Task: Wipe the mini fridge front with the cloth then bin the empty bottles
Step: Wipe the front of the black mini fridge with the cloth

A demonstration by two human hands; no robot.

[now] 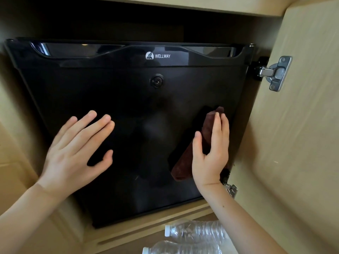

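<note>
2 bottles (194, 233) on floor nr black fridge (128, 88), wood cabinet (293, 143).

Two clear, white-capped plastic bottles (197, 232) (181, 248) lie on their sides on the floor (139, 241), just before the cabinet's wooden base ledge (146, 224).

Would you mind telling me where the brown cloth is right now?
In the head view, the brown cloth is pressed flat against the lower right of the black mini fridge front under the right hand, near the cabinet door's lower hinge.
</note>
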